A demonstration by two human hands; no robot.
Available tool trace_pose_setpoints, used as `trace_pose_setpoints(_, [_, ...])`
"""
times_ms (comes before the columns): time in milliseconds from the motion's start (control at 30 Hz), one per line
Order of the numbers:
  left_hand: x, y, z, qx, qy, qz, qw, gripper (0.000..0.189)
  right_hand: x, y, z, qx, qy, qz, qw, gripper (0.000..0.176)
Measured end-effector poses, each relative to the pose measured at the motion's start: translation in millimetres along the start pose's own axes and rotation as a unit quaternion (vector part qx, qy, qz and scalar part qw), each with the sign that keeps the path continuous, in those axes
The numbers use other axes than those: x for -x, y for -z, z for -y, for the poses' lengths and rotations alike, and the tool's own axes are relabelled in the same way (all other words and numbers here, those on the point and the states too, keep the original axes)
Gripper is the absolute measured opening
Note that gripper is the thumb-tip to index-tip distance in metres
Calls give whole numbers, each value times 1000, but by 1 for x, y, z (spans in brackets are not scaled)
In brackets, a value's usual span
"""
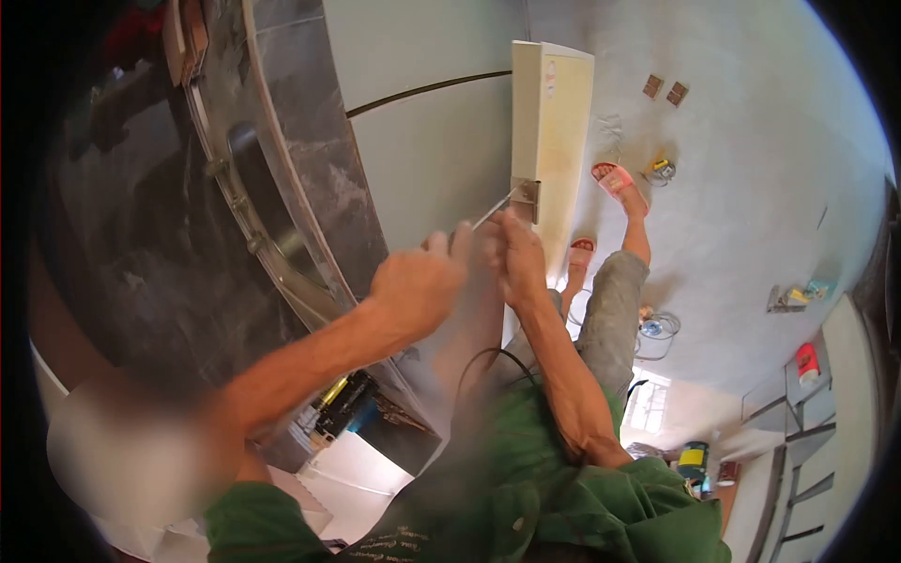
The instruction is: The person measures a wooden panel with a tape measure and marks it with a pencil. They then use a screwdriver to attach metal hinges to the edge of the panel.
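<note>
My left hand [420,286] is closed, its fingers wrapped around a screwdriver [495,208] whose handle is hidden by them. The thin metal shaft slants up to the right, and its tip meets a metal hinge [527,194] on the edge of a pale cabinet door [554,122]. Just below the hinge, my right hand [521,258] has its fingers curled together close to the shaft and the door's edge. What it pinches, if anything, is hidden, and its fingertips are slightly blurred.
Grey cabinet fronts [427,150] stand behind the door. A dark stone-look countertop [310,122] with a sink lies to the left. On the floor are a yellow-black tape measure [663,170], two brown pieces [664,90], coiled wire [660,333] and a red bottle [807,362].
</note>
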State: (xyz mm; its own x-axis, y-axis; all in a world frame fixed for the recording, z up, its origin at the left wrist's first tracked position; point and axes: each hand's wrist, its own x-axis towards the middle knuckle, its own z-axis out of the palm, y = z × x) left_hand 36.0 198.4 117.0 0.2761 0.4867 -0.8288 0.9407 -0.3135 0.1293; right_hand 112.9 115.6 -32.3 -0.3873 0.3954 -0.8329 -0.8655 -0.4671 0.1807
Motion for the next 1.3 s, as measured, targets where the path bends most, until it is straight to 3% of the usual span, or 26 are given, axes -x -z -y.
trace_pose_setpoints(67, [2,-4,2,-58,-25,-17,998,49,3,20,3,246,110,-101,958,26])
trace_pose_setpoints(167, [7,-4,2,-8,-36,-131,991,51,-5,46,23,478,272,-221,805,42])
trace_pose_setpoints(200, [10,-3,0,59,-17,-166,984,52,-5,50,32,505,341,-165,775,50])
trace_pose_setpoints(233, [9,2,-3,344,108,-83,929,48,-8,49,42,528,405,-107,739,59])
trace_pose_setpoints(267, [9,8,-7,579,261,-80,769,45,-13,47,52,544,469,-44,695,68])
trace_pose_setpoints(300, [8,13,-5,761,364,-25,537,41,-18,49,63,617,485,-1,620,90])
trace_pose_setpoints(400, [17,-6,15,814,327,-6,480,26,-15,7,109,862,367,166,309,96])
trace_pose_setpoints(500, [17,-5,32,804,319,27,502,17,-51,-29,126,861,389,285,162,106])
trace_pose_setpoints(633, [13,11,25,790,309,34,528,11,-72,-33,127,874,288,341,191,100])
trace_pose_setpoints(733, [11,10,29,795,281,57,534,8,-81,-13,125,868,306,333,205,98])
trace_pose_setpoints(900, [7,9,20,793,256,66,549,11,-85,-6,139,866,304,354,178,85])
trace_pose_setpoints(1000, [8,2,20,829,239,81,500,12,-85,-5,138,868,311,351,162,85])
trace_pose_setpoints(1200, [5,12,-7,877,339,-3,339,14,-89,-3,148,857,337,369,128,90])
trace_pose_setpoints(1300, [6,6,-11,910,283,7,305,15,-92,-4,143,859,336,363,130,87])
